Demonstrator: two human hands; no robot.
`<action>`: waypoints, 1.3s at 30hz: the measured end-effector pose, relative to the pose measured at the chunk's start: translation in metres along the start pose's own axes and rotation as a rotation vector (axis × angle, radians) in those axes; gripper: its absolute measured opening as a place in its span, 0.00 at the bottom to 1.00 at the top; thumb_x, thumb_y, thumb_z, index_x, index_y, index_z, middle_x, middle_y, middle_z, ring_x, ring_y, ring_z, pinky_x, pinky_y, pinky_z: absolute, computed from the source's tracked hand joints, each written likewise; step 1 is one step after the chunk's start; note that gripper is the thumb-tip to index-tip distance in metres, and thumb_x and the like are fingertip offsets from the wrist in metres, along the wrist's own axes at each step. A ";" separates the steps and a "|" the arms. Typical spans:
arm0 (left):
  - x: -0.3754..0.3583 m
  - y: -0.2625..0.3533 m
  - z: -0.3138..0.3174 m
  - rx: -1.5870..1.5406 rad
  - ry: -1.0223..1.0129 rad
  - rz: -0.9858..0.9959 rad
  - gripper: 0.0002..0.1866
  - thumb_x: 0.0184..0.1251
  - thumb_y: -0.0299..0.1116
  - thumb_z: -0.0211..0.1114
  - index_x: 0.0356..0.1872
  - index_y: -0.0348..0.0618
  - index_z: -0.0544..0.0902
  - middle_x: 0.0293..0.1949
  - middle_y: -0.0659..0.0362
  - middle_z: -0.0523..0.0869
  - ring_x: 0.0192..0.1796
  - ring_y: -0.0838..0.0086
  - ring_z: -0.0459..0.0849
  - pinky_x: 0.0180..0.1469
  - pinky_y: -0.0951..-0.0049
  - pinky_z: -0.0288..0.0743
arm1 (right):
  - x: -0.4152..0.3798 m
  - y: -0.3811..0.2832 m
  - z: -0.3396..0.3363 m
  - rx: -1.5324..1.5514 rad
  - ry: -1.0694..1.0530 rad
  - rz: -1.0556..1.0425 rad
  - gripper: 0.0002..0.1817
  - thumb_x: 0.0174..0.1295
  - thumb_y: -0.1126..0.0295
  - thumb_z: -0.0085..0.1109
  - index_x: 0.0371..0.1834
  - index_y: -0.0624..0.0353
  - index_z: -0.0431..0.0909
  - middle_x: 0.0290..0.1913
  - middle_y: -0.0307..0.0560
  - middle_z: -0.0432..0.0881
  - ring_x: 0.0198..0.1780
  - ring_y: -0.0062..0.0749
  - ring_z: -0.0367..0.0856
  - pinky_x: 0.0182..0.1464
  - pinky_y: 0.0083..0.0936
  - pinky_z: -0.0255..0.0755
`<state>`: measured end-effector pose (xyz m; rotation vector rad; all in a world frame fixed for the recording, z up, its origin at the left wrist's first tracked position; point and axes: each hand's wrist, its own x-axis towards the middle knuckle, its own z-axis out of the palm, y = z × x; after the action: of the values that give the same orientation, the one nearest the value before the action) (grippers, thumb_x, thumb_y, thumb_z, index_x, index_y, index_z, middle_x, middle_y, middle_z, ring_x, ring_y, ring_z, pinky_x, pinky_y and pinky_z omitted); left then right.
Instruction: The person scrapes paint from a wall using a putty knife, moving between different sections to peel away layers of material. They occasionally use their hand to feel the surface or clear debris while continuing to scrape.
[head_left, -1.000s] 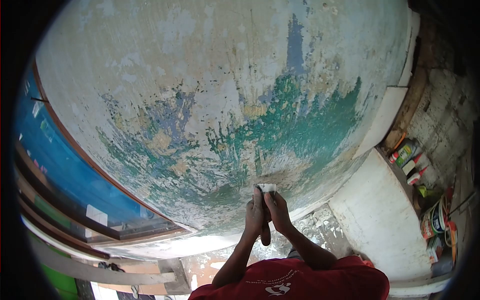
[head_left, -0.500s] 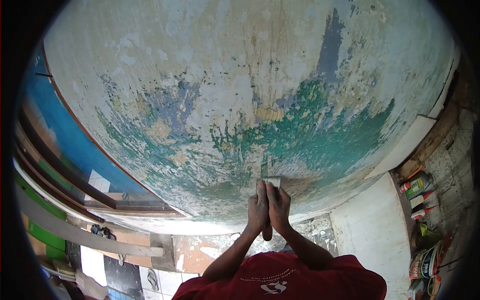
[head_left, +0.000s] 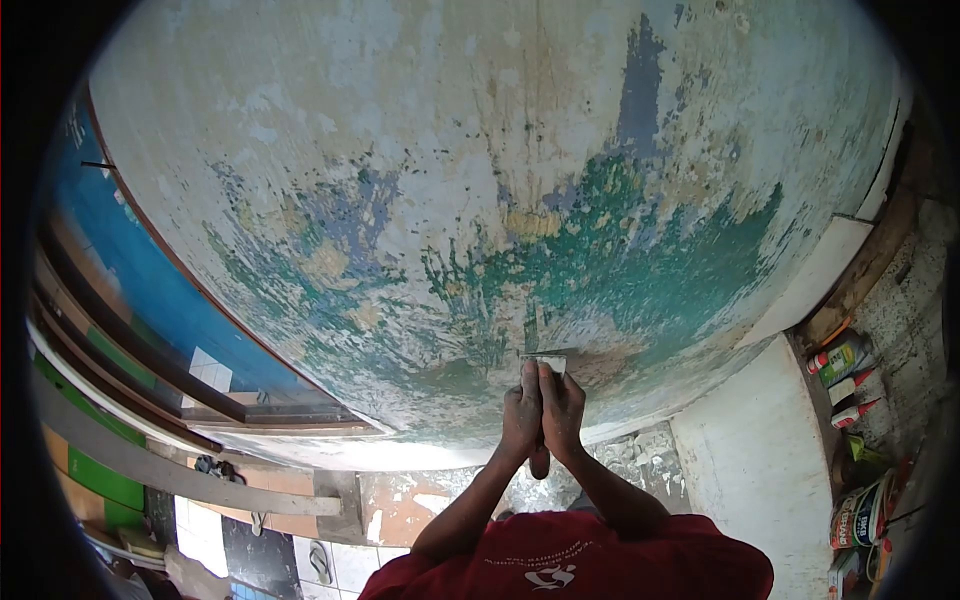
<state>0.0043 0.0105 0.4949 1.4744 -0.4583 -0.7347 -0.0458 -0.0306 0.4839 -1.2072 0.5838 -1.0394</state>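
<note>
So, at the left edge of the frame a blue pane point(head_left: 150, 290) sits beside a brown frame strip point(head_left: 190, 280). At the lower left, a flip-flop point(head_left: 320, 562) lies on pale tiles. The wall point(head_left: 450, 180) spans the middle, patched in green, violet and yellow. Low on it, at centre, is a scraper point(head_left: 548, 362), its blade at the wall surface. The left hand point(head_left: 521, 412) and, just beside it, the right hand point(head_left: 563, 412) are closed together around its handle, fingertips up by the blade. Below them, a red shirt point(head_left: 630, 555) carries an upside-down print that seems to include "SERVICE CREW", plus a white logo. At the right, small bottles with red caps point(head_left: 848, 385) have labels too small to read; at the lower right, a container point(head_left: 858, 517) shows "BRAND".
</note>
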 end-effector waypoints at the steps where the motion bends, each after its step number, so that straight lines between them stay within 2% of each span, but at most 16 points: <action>1: 0.005 -0.003 0.002 -0.023 -0.001 0.016 0.37 0.69 0.60 0.42 0.23 0.29 0.77 0.14 0.56 0.75 0.19 0.77 0.71 0.21 0.72 0.64 | 0.003 -0.002 0.000 0.008 -0.013 -0.014 0.13 0.66 0.66 0.52 0.29 0.64 0.73 0.26 0.33 0.73 0.30 0.12 0.67 0.32 0.15 0.63; 3: 0.008 -0.008 0.002 -0.065 -0.001 0.025 0.37 0.69 0.60 0.42 0.24 0.28 0.78 0.15 0.56 0.76 0.21 0.76 0.72 0.23 0.71 0.65 | 0.006 -0.003 -0.003 0.021 -0.029 -0.020 0.12 0.66 0.66 0.53 0.30 0.66 0.74 0.26 0.35 0.75 0.30 0.12 0.69 0.32 0.15 0.64; 7: 0.004 -0.017 -0.001 -0.061 -0.018 -0.067 0.38 0.69 0.60 0.43 0.25 0.25 0.78 0.16 0.53 0.76 0.22 0.74 0.73 0.24 0.68 0.67 | -0.003 0.005 -0.004 -0.090 0.026 -0.017 0.14 0.66 0.65 0.52 0.27 0.64 0.72 0.25 0.33 0.72 0.30 0.12 0.66 0.32 0.16 0.62; 10: 0.004 -0.001 0.001 0.018 0.007 0.025 0.39 0.68 0.60 0.43 0.24 0.25 0.78 0.16 0.52 0.77 0.22 0.74 0.74 0.24 0.69 0.67 | 0.003 -0.010 0.003 -0.047 0.007 -0.071 0.14 0.66 0.65 0.52 0.27 0.63 0.72 0.25 0.33 0.72 0.30 0.13 0.65 0.32 0.17 0.62; 13: -0.001 0.005 -0.001 -0.025 -0.046 -0.019 0.39 0.68 0.61 0.43 0.24 0.24 0.78 0.16 0.51 0.76 0.22 0.74 0.75 0.24 0.68 0.68 | 0.001 -0.017 0.001 -0.047 0.007 -0.014 0.14 0.66 0.65 0.53 0.26 0.63 0.72 0.24 0.33 0.71 0.29 0.13 0.65 0.30 0.17 0.61; 17: 0.007 -0.023 0.005 0.015 0.061 0.072 0.38 0.69 0.60 0.43 0.24 0.26 0.77 0.15 0.55 0.76 0.19 0.73 0.74 0.22 0.70 0.66 | 0.003 0.003 -0.004 -0.071 0.019 -0.053 0.14 0.66 0.65 0.53 0.26 0.64 0.72 0.23 0.32 0.71 0.29 0.12 0.65 0.29 0.17 0.60; 20: 0.003 0.017 0.005 -0.047 0.007 0.058 0.37 0.68 0.60 0.43 0.23 0.28 0.77 0.14 0.57 0.75 0.17 0.74 0.72 0.19 0.70 0.65 | 0.009 -0.027 0.010 -0.007 0.025 -0.087 0.15 0.66 0.65 0.52 0.26 0.64 0.71 0.23 0.31 0.71 0.28 0.12 0.65 0.29 0.17 0.60; 22: -0.006 0.042 0.002 -0.049 -0.056 0.032 0.38 0.68 0.60 0.43 0.22 0.28 0.77 0.14 0.57 0.74 0.17 0.76 0.71 0.18 0.71 0.64 | 0.009 -0.029 0.006 -0.098 0.003 -0.097 0.15 0.66 0.65 0.52 0.26 0.64 0.71 0.23 0.32 0.71 0.28 0.12 0.65 0.29 0.16 0.60; 25: -0.002 0.009 0.003 0.023 0.033 0.065 0.38 0.68 0.61 0.43 0.22 0.28 0.78 0.14 0.57 0.74 0.18 0.76 0.71 0.19 0.71 0.65 | 0.002 -0.020 0.003 -0.090 0.001 -0.097 0.16 0.67 0.64 0.52 0.25 0.64 0.70 0.22 0.32 0.69 0.28 0.12 0.63 0.29 0.17 0.60; 26: -0.002 0.000 0.004 0.015 0.053 0.017 0.38 0.68 0.61 0.43 0.23 0.28 0.78 0.14 0.57 0.74 0.19 0.77 0.71 0.20 0.71 0.65 | 0.000 -0.005 -0.001 -0.096 0.013 -0.087 0.16 0.67 0.64 0.52 0.25 0.64 0.70 0.22 0.32 0.68 0.27 0.12 0.62 0.28 0.17 0.59; 29: 0.001 0.014 0.002 0.078 0.016 0.044 0.37 0.68 0.62 0.41 0.28 0.32 0.80 0.22 0.55 0.79 0.28 0.75 0.75 0.31 0.70 0.70 | 0.005 -0.022 0.008 -0.071 0.012 -0.118 0.16 0.67 0.64 0.52 0.24 0.64 0.69 0.21 0.31 0.66 0.26 0.12 0.60 0.27 0.18 0.57; 30: -0.003 0.035 0.001 0.120 0.015 -0.007 0.37 0.68 0.62 0.42 0.27 0.32 0.79 0.22 0.54 0.79 0.28 0.76 0.75 0.30 0.70 0.70 | 0.008 -0.043 0.014 -0.057 -0.005 -0.137 0.15 0.67 0.64 0.52 0.25 0.64 0.70 0.21 0.31 0.66 0.26 0.12 0.61 0.27 0.17 0.58; 32: 0.000 0.038 0.001 -0.028 -0.056 -0.010 0.37 0.67 0.62 0.42 0.27 0.32 0.79 0.22 0.53 0.80 0.28 0.76 0.75 0.30 0.71 0.70 | 0.013 -0.058 0.017 -0.037 -0.029 -0.121 0.15 0.67 0.65 0.52 0.26 0.63 0.70 0.21 0.31 0.67 0.26 0.12 0.61 0.28 0.17 0.58; 33: 0.001 0.040 0.000 -0.104 -0.088 0.001 0.37 0.67 0.63 0.42 0.27 0.32 0.79 0.22 0.53 0.80 0.28 0.77 0.75 0.30 0.71 0.70 | 0.009 -0.053 0.015 -0.066 -0.017 -0.104 0.14 0.67 0.65 0.52 0.26 0.63 0.71 0.21 0.31 0.67 0.26 0.12 0.61 0.28 0.17 0.58; 37: -0.005 0.016 -0.003 0.019 -0.056 -0.068 0.35 0.68 0.61 0.42 0.29 0.32 0.79 0.23 0.52 0.80 0.29 0.76 0.78 0.30 0.70 0.71 | 0.004 -0.024 0.007 -0.090 0.023 -0.073 0.14 0.66 0.65 0.52 0.27 0.64 0.72 0.22 0.32 0.70 0.27 0.12 0.63 0.28 0.17 0.60; 39: -0.003 0.022 -0.004 0.084 -0.049 0.060 0.35 0.69 0.60 0.42 0.30 0.32 0.79 0.24 0.53 0.81 0.31 0.76 0.79 0.30 0.70 0.71 | 0.005 -0.021 0.011 -0.075 0.050 -0.107 0.13 0.66 0.66 0.52 0.29 0.66 0.74 0.22 0.34 0.73 0.27 0.11 0.65 0.28 0.17 0.61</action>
<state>0.0081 0.0142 0.5172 1.5166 -0.5749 -0.7124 -0.0418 -0.0301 0.5076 -1.2928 0.6062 -1.1490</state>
